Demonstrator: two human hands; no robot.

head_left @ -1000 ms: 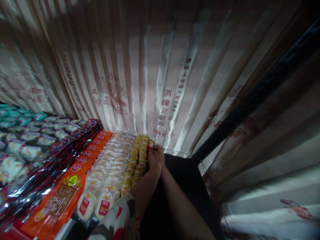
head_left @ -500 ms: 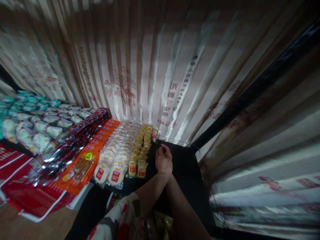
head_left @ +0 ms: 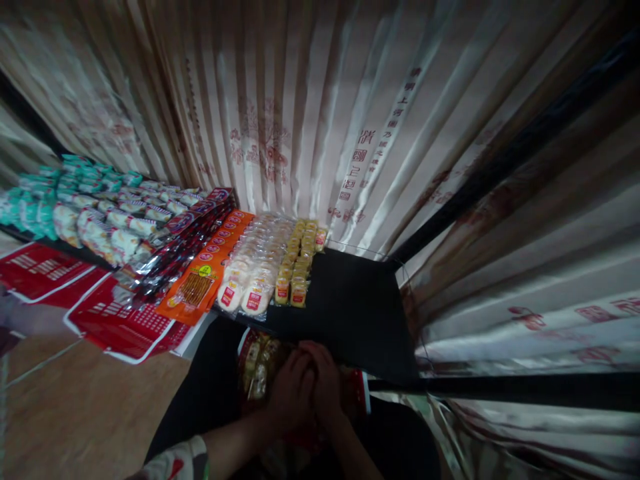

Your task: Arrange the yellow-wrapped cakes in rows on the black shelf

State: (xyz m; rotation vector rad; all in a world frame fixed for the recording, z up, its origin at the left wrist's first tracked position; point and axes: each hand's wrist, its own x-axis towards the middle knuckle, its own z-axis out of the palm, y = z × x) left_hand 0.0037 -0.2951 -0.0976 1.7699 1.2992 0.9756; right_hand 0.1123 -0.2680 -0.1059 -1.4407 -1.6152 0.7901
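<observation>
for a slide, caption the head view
Left hand and right hand close together over a red basket holding gold packets.

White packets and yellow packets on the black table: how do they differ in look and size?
The white packets look larger, while the yellow packets look smaller. At the front, the white packets are broad and rounded; the yellow packets are narrower and more upright in outline. Both lie in overlapping rows on the black table, with red labels showing at the front.

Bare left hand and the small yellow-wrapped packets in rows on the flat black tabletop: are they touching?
Apart. The head view shows bare black tabletop between the left hand and the yellow-wrapped packets.
</observation>
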